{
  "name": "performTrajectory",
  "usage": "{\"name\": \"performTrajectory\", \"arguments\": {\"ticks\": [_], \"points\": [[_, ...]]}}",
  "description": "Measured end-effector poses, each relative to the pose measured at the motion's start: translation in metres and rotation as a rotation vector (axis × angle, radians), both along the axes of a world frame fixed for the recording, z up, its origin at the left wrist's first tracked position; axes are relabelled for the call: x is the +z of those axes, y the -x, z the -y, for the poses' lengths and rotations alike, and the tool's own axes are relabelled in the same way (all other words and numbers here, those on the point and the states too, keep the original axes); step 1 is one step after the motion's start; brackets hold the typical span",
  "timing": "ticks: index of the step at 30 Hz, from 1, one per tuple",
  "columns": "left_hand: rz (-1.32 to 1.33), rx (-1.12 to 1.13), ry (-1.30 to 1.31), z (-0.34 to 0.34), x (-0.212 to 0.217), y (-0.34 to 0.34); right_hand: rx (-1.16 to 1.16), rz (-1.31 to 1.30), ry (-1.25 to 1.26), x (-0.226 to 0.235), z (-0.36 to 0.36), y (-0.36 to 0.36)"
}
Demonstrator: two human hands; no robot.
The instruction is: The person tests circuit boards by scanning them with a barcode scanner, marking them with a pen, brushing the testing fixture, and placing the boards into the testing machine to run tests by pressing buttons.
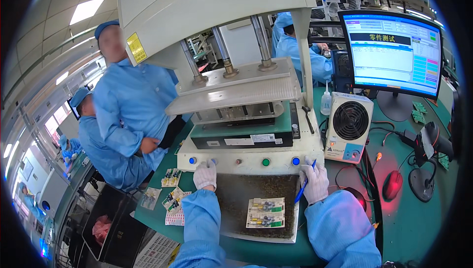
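My left hand [205, 175], in a white glove, rests at the front panel of the press-type test machine [246, 152], beside a blue button [192, 160] at its left end. Its fingers reach up to the panel and hold nothing that I can see. In my right hand [315, 183], also gloved, is a blue pen [301, 189], its upper end by the blue button [295, 161] on the right. Between my forearms, two joined circuit boards [266, 213] with small parts lie on a dark speckled mat [229, 194]. The machine's upper plate [236, 88] hangs over a green-topped fixture [241, 132].
More circuit boards [171, 178] lie left of my left hand. At right stand a fan unit [349, 127], a monitor [394, 53], a mouse [392, 185] and a handheld scanner [431, 144]. A black bin [116, 228] is at lower left. Co-workers [138, 105] stand beyond the bench.
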State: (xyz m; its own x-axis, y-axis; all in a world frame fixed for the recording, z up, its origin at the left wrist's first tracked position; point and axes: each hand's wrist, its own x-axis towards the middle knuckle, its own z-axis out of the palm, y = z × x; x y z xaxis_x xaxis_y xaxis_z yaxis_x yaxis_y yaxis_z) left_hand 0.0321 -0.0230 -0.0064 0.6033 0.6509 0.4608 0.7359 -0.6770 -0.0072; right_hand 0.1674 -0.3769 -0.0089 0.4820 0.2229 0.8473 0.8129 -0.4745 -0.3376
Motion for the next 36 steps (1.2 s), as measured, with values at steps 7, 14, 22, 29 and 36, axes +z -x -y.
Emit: {"name": "performTrajectory", "arguments": {"ticks": [7,14,22,29,36], "points": [[0.007,-0.020,-0.010,0.000,-0.001,0.003,-0.088,-0.030,0.026,-0.004,0.003,-0.004],[0.135,0.019,0.294,-0.003,-0.002,0.003,-0.196,-0.110,-0.022,-0.009,0.000,0.000],[0.157,-0.066,0.098,-0.009,-0.009,-0.001,-0.011,-0.133,0.050,0.006,0.015,-0.005],[0.297,-0.017,0.212,0.001,0.000,-0.001,0.005,-0.047,0.048,0.008,0.013,-0.008],[0.265,0.002,0.188,-0.006,-0.005,-0.002,0.027,-0.028,0.031,0.005,0.013,-0.010]]}}
